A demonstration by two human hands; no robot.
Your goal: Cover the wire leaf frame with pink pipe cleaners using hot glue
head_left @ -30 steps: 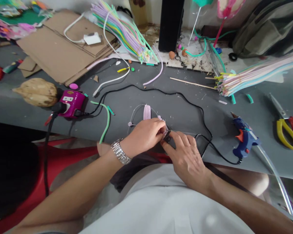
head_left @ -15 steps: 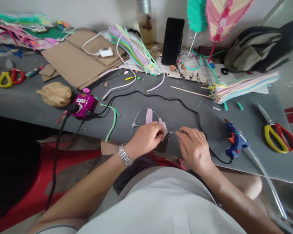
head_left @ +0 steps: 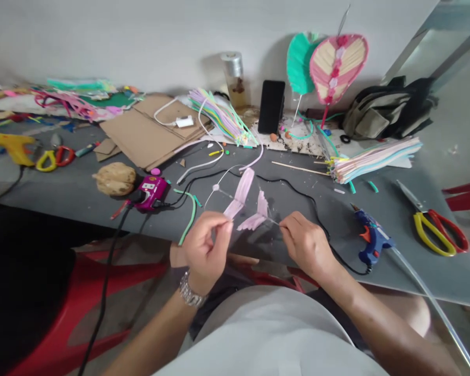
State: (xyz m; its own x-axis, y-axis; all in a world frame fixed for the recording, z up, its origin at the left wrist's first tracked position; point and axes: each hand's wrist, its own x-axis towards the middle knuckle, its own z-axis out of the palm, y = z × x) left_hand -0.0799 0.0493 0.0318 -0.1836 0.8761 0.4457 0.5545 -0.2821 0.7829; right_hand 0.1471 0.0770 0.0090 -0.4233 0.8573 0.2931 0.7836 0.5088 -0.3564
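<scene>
A thin wire frame [head_left: 229,194] is held up above the grey table, with a small pale bead-like knot on its left side. Two lilac V-shaped pieces [head_left: 241,194] sit along its middle wire. My right hand [head_left: 307,243] pinches the twisted wire stem at the right end of the frame. At the near edge of the frame is my left hand [head_left: 207,245], a watch on its wrist. Its thumb and forefinger are pressed together on the frame's rim, close to the tip of the larger lilac piece.
A blue glue gun [head_left: 372,235] and scissors [head_left: 434,222] lie at the right. A magenta power adapter [head_left: 149,192] and a dried gourd-like object [head_left: 115,178] are at the left. Behind are cardboard [head_left: 149,130], pipe-cleaner bundles [head_left: 376,161], a phone [head_left: 271,107] and heart-shaped fans [head_left: 339,68].
My left hand has moved left and nearer from the stem to the frame's near rim. The frame is now tilted up, showing both lilac pieces. The head view has tipped upward.
</scene>
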